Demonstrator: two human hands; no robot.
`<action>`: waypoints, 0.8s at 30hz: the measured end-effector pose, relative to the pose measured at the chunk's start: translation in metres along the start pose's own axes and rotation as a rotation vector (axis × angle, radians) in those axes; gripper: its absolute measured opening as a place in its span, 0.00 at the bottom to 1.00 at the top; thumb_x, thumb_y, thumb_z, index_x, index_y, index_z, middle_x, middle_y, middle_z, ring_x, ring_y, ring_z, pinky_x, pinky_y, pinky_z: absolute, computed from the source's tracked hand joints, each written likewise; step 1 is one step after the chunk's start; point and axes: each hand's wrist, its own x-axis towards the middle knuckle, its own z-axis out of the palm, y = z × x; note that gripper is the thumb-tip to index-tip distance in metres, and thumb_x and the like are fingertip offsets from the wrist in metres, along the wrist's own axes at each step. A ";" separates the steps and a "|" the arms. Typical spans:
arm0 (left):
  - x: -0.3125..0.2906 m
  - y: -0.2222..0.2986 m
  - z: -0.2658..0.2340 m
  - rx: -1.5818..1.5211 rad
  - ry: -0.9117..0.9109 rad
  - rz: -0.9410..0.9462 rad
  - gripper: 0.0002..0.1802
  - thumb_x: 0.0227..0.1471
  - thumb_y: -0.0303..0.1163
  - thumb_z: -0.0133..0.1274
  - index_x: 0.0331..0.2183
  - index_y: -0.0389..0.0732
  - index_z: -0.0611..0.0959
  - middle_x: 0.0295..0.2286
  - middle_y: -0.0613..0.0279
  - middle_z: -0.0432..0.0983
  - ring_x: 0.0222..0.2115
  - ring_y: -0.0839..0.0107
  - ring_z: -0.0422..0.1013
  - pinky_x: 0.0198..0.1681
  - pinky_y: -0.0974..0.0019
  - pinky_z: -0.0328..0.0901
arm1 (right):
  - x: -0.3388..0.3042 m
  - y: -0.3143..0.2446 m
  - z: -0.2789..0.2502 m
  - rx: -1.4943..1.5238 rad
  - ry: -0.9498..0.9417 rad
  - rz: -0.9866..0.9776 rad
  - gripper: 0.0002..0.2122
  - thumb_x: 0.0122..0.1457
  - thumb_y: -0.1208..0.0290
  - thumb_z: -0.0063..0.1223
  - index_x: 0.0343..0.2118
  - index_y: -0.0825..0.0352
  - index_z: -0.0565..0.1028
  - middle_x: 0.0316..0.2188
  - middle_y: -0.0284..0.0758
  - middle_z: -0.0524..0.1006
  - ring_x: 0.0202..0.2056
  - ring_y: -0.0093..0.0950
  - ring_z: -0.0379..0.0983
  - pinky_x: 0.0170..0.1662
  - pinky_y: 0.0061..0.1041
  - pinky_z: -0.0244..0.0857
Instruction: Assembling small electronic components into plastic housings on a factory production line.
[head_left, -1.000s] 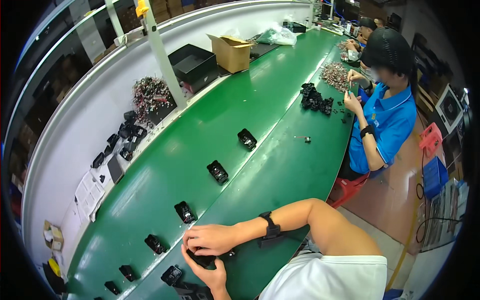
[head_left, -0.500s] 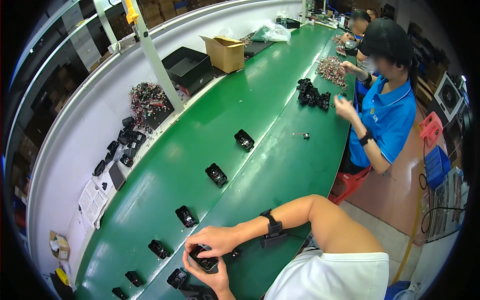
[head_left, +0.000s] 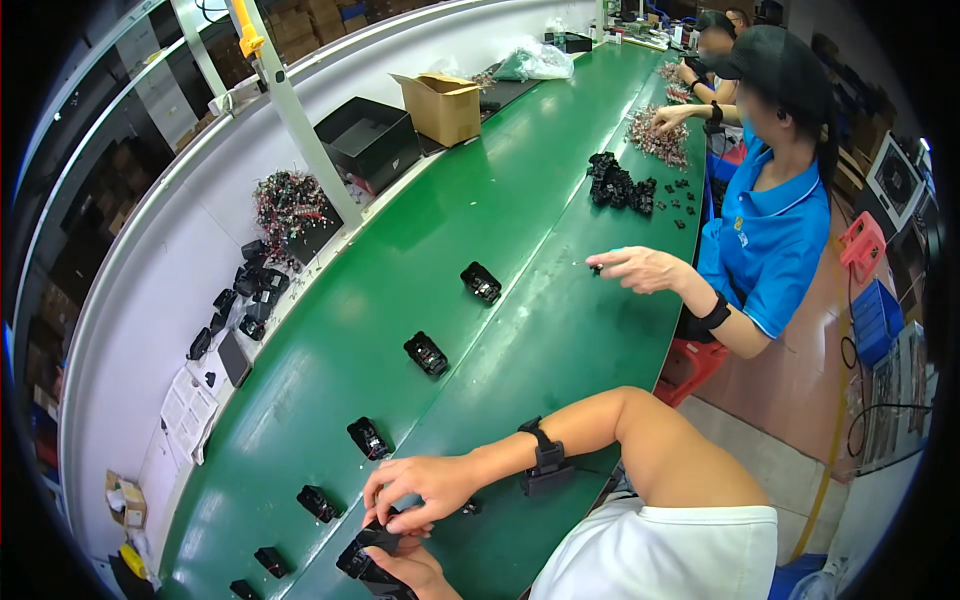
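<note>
Both hands are together at the lower middle, around a black plastic housing (head_left: 381,536) tilted so that a dark smooth face shows. My left hand (head_left: 412,568) grips it from below, its thumb along the near side. From above, my right hand (head_left: 428,490) has bent fingers on the housing's upper edge; a black band (head_left: 545,452) circles that wrist. What the fingertips touch inside is hidden. Right beside the held housing, another open black housing (head_left: 352,561) lies on the green table (head_left: 540,350). A small dark part (head_left: 469,508) sits partly behind my right wrist.
A spaced row of open black housings (head_left: 426,354) runs along the table. At the far right, a co-worker's hand (head_left: 645,270) holds a small part, near a black parts heap (head_left: 620,186) and a wired parts pile (head_left: 657,137). A cardboard box (head_left: 440,108) stands by the wall.
The held housing has turned from showing its open inside to showing a dark face. My right fingers moved from inside to its edge. A co-worker reached forward and picked up the small part.
</note>
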 end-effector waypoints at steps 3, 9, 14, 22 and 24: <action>-0.003 0.005 0.003 -0.166 0.135 -0.131 0.38 0.53 0.67 0.38 0.46 0.41 0.71 0.30 0.66 0.70 0.23 0.73 0.69 0.24 0.74 0.62 | -0.001 -0.005 -0.003 -0.013 -0.086 -0.050 0.08 0.50 0.66 0.60 0.30 0.64 0.79 0.48 0.40 0.68 0.50 0.39 0.64 0.53 0.36 0.59; -0.004 0.003 -0.007 -0.199 0.307 -0.224 0.34 0.53 0.66 0.41 0.45 0.45 0.71 0.27 0.67 0.68 0.17 0.77 0.64 0.10 0.78 0.51 | 0.000 -0.008 0.003 0.030 -0.262 -0.070 0.10 0.43 0.68 0.64 0.28 0.64 0.78 0.51 0.41 0.66 0.51 0.41 0.63 0.53 0.39 0.59; -0.014 0.018 0.013 -0.242 0.366 -0.271 0.30 0.55 0.62 0.41 0.47 0.47 0.72 0.30 0.69 0.72 0.22 0.80 0.67 0.17 0.77 0.58 | 0.001 0.004 0.017 0.122 -0.198 -0.112 0.13 0.42 0.64 0.68 0.30 0.64 0.79 0.52 0.44 0.64 0.50 0.41 0.64 0.54 0.39 0.59; -0.004 0.018 -0.029 -0.146 -0.074 -0.317 0.45 0.53 0.72 0.25 0.41 0.38 0.75 0.27 0.61 0.75 0.23 0.73 0.70 0.24 0.71 0.63 | 0.021 -0.019 0.008 0.581 -0.256 0.499 0.14 0.50 0.72 0.64 0.38 0.68 0.73 0.50 0.43 0.69 0.46 0.32 0.72 0.50 0.33 0.64; -0.006 0.032 -0.030 -0.122 -0.247 -0.222 0.43 0.57 0.68 0.25 0.38 0.37 0.76 0.20 0.60 0.75 0.20 0.74 0.70 0.23 0.73 0.60 | 0.029 -0.024 0.008 0.859 -0.247 0.641 0.13 0.54 0.69 0.59 0.39 0.69 0.72 0.47 0.39 0.71 0.45 0.29 0.70 0.50 0.31 0.62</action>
